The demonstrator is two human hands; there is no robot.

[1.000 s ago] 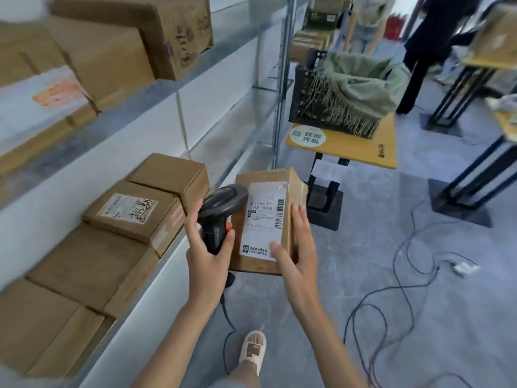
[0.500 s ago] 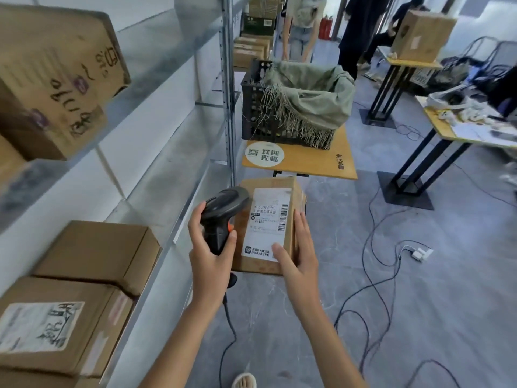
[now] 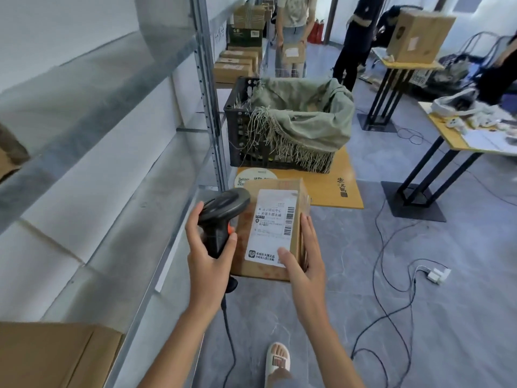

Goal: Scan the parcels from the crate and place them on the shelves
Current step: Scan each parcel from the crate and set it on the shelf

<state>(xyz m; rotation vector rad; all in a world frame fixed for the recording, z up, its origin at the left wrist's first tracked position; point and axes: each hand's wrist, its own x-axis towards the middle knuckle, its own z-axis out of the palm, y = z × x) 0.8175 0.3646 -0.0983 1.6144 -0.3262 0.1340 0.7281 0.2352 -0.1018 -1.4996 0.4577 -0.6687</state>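
Note:
My right hand (image 3: 303, 264) holds a small brown cardboard parcel (image 3: 270, 200) by its right side, thumb on its white shipping label (image 3: 270, 225). My left hand (image 3: 208, 253) grips a black handheld scanner (image 3: 221, 214) with an orange trigger, its head close to the parcel's left edge. Ahead, a black plastic crate (image 3: 237, 127) lined with green fringed cloth (image 3: 307, 113) stands on a low yellow table (image 3: 344, 189). Grey metal shelves (image 3: 112, 177) run along the left.
A cardboard box (image 3: 53, 357) lies on the lower shelf at bottom left, and more boxes (image 3: 235, 65) sit on a far shelf. Cables (image 3: 391, 261) and a white power strip (image 3: 437, 274) lie on the floor at right. People stand by tables (image 3: 453, 138) behind.
My view has swung right along the shelves; the boxes on the left shelf have slid out of sight. Both hands keep the scanner and parcel in the same hold.

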